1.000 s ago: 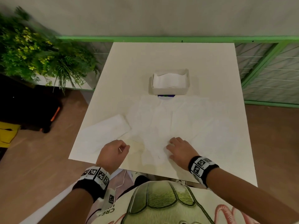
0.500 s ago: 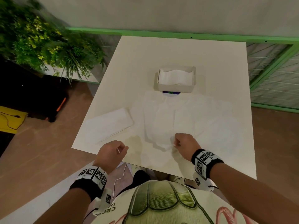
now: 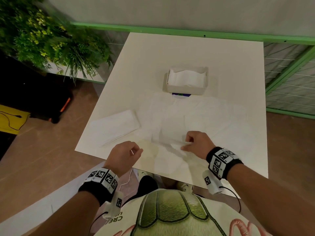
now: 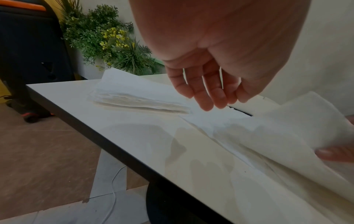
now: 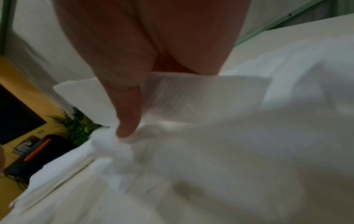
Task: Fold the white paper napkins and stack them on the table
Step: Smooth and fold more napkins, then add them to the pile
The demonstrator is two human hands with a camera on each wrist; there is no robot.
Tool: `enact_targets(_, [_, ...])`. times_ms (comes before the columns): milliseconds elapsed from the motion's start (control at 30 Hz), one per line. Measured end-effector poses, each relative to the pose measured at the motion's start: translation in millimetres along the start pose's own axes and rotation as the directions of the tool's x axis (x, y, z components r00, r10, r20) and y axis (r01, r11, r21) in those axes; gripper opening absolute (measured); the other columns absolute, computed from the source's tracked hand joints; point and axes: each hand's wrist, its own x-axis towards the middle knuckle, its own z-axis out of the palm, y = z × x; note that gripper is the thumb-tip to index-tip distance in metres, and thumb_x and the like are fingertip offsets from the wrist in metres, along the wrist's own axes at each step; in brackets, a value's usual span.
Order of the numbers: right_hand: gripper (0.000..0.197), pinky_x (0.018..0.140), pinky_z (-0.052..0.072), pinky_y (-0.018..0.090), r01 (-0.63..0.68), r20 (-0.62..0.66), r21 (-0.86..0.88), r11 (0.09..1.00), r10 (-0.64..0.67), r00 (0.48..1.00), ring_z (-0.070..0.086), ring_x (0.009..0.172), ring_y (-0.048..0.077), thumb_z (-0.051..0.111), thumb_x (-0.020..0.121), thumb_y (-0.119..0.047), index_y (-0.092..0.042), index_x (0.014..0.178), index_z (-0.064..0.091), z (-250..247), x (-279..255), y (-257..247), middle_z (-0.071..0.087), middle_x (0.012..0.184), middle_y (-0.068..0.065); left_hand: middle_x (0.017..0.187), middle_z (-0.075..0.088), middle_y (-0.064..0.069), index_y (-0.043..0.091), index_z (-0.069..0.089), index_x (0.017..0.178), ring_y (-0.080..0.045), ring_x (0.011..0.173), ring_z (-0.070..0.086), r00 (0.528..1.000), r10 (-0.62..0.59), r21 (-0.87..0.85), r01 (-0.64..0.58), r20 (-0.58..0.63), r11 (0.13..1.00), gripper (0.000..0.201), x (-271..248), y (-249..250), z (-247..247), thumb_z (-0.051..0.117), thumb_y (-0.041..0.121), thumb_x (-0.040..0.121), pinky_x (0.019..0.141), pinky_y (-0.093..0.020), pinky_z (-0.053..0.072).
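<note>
Several unfolded white napkins (image 3: 196,120) lie spread over the middle of the white table (image 3: 187,53). My right hand (image 3: 190,142) pinches the near edge of one napkin (image 5: 191,97) between thumb and fingers and holds it lifted off the table. That raised sheet (image 4: 298,121) shows at the right of the left wrist view. My left hand (image 3: 129,152) hovers above the table's near edge with fingers loosely curled, holding nothing (image 4: 206,94). A stack of folded napkins (image 3: 115,125) lies at the near left (image 4: 138,97).
A white box of napkins (image 3: 186,80) stands mid-table beyond the spread sheets. A leafy plant (image 3: 42,40) and a black case with orange trim (image 3: 42,103) are left of the table. A green rail (image 3: 187,32) runs behind it.
My right hand went from resting flat on the napkins to pinching one napkin's edge and lifting it. The left hand stayed near the front edge.
</note>
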Motion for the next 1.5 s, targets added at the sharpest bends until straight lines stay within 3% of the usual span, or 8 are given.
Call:
enact_targets(200, [0.055,0.057,0.031,0.028,0.038,0.014,0.067,0.997,-0.039,0.999,0.034,0.056,0.012,0.079,0.081,-0.044,-0.008,0.066,0.041,-22,-6,-16,0.036,0.062,-0.002,0.075,0.062,0.018,0.03,0.064,0.081,-0.004,0.071,0.061,0.971,0.213,-0.082,-0.222,-0.108,0.972,0.017,3,20,-3,0.059,0.045,0.088,0.067,-0.033,0.053])
enact_targets(300, [0.06,0.064,0.043,0.035,0.058,0.075,0.275,0.96,-0.082,0.994,0.053,0.065,0.018,0.072,0.085,-0.05,0.008,0.085,0.056,-33,-16,-39,0.056,0.073,0.019,0.092,0.063,0.013,0.021,0.068,0.096,-0.008,0.087,0.062,0.918,0.346,-0.087,-0.368,-0.194,0.926,0.022,7,41,-8,0.065,0.043,0.091,0.079,-0.033,0.053])
enact_targets(500, [0.042,0.068,0.047,0.034,0.097,0.146,0.508,0.856,-0.197,0.969,0.056,0.075,0.026,0.061,0.099,-0.028,0.014,0.098,0.061,-60,-38,-116,0.06,0.084,0.018,0.126,0.054,0.005,0.018,0.059,0.127,-0.012,0.12,0.052,0.863,0.426,-0.143,-0.474,-0.272,0.869,0.057,15,91,-26,0.074,0.053,0.085,0.104,-0.023,0.04])
enact_targets(1067, [0.04,0.074,0.051,0.044,-0.07,0.029,0.638,0.767,0.068,0.997,0.063,0.08,0.033,0.067,0.093,-0.041,-0.001,0.096,0.064,-44,-20,-181,0.062,0.089,0.02,0.104,0.068,0.02,0.034,0.057,0.13,-0.004,0.085,0.065,0.944,0.251,-0.431,-0.322,-0.214,0.843,0.034,21,40,-57,0.064,0.029,0.097,0.083,-0.026,0.053])
enact_targets(1167, [0.052,0.081,0.048,0.045,0.013,-0.096,0.537,0.844,0.046,0.994,0.061,0.089,0.032,0.072,0.085,-0.053,-0.004,0.095,0.06,-31,-3,-195,0.064,0.095,0.011,0.089,0.072,0.015,0.023,0.071,0.112,-0.004,0.079,0.063,0.936,0.254,-0.381,-0.334,-0.244,0.862,0.016,24,18,-72,0.061,0.027,0.1,0.078,-0.026,0.052])
enact_targets(1267, [0.058,0.099,0.043,0.031,0.327,-0.275,0.02,0.945,-0.31,0.91,0.053,0.12,0.015,0.075,0.08,-0.057,-0.03,0.126,0.053,-17,6,-213,0.058,0.128,-0.005,0.089,0.073,0.015,0.023,0.074,0.107,-0.002,0.08,0.063,0.946,0.248,-0.352,-0.309,-0.209,0.883,0.019,30,-5,-88,0.059,0.031,0.1,0.078,-0.024,0.05])
enact_targets(1367, [0.074,0.117,0.026,0.04,0.546,0.017,-0.473,0.692,-0.613,0.79,0.03,0.142,0.023,0.066,0.074,-0.069,-0.036,0.138,0.05,5,15,-228,0.043,0.148,-0.005,0.099,0.075,0.012,0.025,0.074,0.108,-0.006,0.091,0.067,0.941,0.309,-0.278,-0.336,-0.136,0.9,0.027,34,-28,-101,0.054,0.036,0.096,0.082,-0.024,0.05])
enact_targets(1500, [0.039,0.12,0.018,0.043,0.49,0.369,-0.473,0.732,-0.341,0.865,0.026,0.146,0.021,0.072,0.078,-0.053,-0.037,0.113,0.067,46,47,-236,0.044,0.151,-0.005,0.095,0.075,0.008,0.028,0.074,0.107,-0.013,0.086,0.067,0.937,0.348,-0.182,-0.34,0.013,0.923,0.03,34,-56,-108,0.049,0.038,0.094,0.078,-0.031,0.051])
